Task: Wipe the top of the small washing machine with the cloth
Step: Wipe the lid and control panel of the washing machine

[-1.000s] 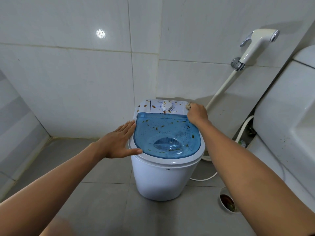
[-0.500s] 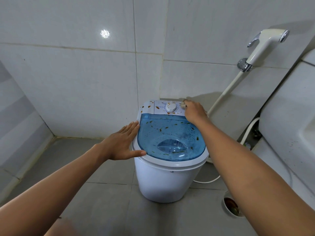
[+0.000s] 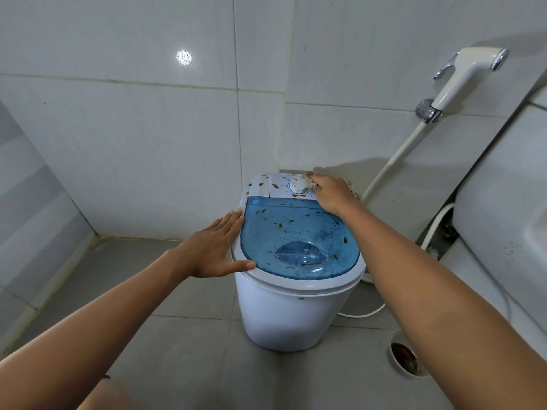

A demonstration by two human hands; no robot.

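Note:
A small white washing machine stands on the grey floor in the corner. Its clear blue lid and white control panel are dotted with brown and orange flecks. My right hand presses a beige cloth onto the panel's back right, right beside the round dial; most of the cloth is hidden under the hand. Flat against the machine's left rim lies my left hand, fingers together, thumb on the front edge.
White tiled walls close in behind and to the left. A white spray nozzle with its hose hangs on the right wall. A white fixture fills the right side. A round floor drain lies at the lower right.
My right hand with the cloth has slid left along the control panel, from its right corner up to the dial. My left hand has stayed on the left rim.

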